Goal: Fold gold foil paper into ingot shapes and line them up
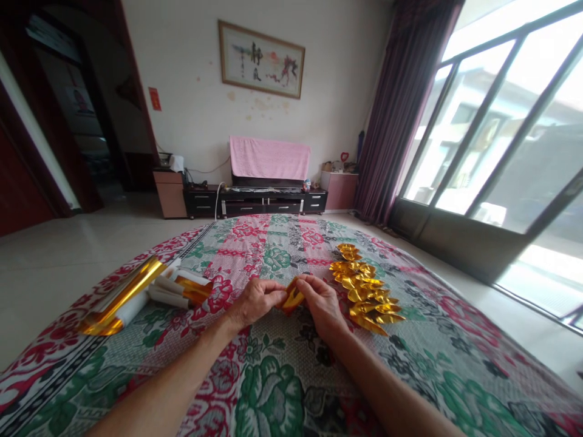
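Observation:
Between my two hands is a small folded piece of gold foil paper [294, 298], held just above the flowered cloth. My left hand [259, 301] pinches its left side between thumb and fingers. On the other side, my right hand [321, 303] grips its right edge, fingers closed. Right of my right hand lies a cluster of folded gold foil pieces [364, 290], shaped like petals or ingots. Off to the left rest curled sheets of gold foil paper [132, 297] with white backs, beside smaller rolled strips [170, 291].
A red, green and grey flowered cloth [268, 394] covers the broad surface under my hands. Beyond it stands a low black cabinet [255, 203] with a pink cloth [269, 159] draped over something on it. A purple curtain [392, 115] hangs beside large windows at right.

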`<state>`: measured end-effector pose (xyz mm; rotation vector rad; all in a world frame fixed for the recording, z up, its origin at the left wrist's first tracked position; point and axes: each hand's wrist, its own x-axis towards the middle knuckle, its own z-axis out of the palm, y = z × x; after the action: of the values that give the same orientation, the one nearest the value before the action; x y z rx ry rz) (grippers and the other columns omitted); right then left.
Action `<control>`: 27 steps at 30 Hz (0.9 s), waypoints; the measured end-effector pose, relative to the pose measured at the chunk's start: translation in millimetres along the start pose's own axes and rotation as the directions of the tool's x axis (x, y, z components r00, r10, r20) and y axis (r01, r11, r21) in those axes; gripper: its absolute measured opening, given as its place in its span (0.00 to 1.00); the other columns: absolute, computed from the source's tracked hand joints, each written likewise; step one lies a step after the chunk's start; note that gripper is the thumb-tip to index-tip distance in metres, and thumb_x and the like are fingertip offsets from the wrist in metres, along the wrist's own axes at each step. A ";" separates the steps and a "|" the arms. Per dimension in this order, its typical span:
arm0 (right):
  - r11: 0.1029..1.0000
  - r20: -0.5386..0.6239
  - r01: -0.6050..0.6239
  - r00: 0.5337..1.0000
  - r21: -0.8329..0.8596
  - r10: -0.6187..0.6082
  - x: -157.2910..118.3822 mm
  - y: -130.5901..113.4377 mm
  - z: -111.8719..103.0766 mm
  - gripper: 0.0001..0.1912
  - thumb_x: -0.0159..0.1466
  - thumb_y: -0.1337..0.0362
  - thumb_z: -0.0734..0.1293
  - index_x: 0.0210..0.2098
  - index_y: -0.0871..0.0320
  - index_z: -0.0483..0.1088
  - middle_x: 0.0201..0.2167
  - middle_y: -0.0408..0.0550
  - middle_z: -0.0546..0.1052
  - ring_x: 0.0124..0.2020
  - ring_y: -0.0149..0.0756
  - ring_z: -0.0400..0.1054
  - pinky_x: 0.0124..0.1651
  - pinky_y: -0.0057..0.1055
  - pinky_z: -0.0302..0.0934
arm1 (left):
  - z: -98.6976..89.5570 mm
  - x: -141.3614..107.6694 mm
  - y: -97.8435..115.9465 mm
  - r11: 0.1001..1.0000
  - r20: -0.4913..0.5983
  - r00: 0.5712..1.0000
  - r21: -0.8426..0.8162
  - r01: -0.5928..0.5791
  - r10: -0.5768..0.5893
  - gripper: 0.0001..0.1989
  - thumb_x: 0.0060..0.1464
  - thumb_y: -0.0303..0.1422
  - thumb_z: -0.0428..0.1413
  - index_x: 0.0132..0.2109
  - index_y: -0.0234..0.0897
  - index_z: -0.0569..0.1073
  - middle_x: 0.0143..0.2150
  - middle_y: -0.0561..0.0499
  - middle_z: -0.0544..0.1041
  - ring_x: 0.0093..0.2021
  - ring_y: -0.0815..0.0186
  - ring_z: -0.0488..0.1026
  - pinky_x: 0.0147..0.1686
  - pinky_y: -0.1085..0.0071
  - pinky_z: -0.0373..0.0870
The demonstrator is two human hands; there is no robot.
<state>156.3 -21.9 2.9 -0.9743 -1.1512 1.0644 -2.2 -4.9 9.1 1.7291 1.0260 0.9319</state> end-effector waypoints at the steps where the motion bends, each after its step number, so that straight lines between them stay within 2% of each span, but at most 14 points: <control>1: 1.000 0.006 0.005 1.000 -0.005 -0.005 -0.2 -0.1 -0.1 0.16 0.51 0.52 0.68 0.30 0.60 0.73 0.25 0.44 0.74 0.24 0.30 0.65 0.29 0.25 0.60 | 0.1 0.0 0.1 1.000 -0.004 1.000 0.001 -0.001 0.001 0.14 0.47 0.36 0.54 0.39 0.35 0.78 0.30 0.51 0.79 0.28 0.66 0.72 0.29 0.74 0.65; 15: 0.999 -0.013 0.025 1.000 -0.043 -0.025 -0.1 1.7 0.2 0.19 0.50 0.51 0.68 0.33 0.60 0.73 0.25 0.44 0.75 0.24 0.30 0.65 0.28 0.25 0.60 | 3.7 2.1 -5.9 0.995 -0.056 0.998 0.094 -0.023 0.028 0.15 0.48 0.37 0.52 0.37 0.33 0.78 0.28 0.52 0.77 0.29 0.68 0.70 0.29 0.75 0.63; 21: 0.991 0.009 0.018 1.000 -0.129 -0.017 -0.7 -0.8 1.3 0.18 0.50 0.53 0.68 0.34 0.61 0.74 0.25 0.44 0.74 0.25 0.29 0.64 0.28 0.24 0.59 | 4.6 1.6 -6.0 0.994 -0.049 0.999 0.108 0.002 0.004 0.15 0.48 0.36 0.51 0.36 0.32 0.78 0.25 0.52 0.76 0.26 0.68 0.69 0.26 0.75 0.62; 27: 0.992 0.042 -0.025 0.999 -0.121 0.030 -0.5 -0.3 3.1 0.16 0.48 0.58 0.69 0.33 0.62 0.73 0.23 0.41 0.71 0.23 0.26 0.61 0.27 0.23 0.57 | 4.9 -0.3 -1.9 0.994 -0.049 0.999 0.107 -0.014 0.019 0.14 0.47 0.34 0.51 0.35 0.32 0.78 0.25 0.52 0.75 0.26 0.69 0.67 0.26 0.75 0.61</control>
<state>153.2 -22.3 3.5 -1.0682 -1.2526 1.0523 1.6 -6.2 5.7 1.8125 1.1133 0.9494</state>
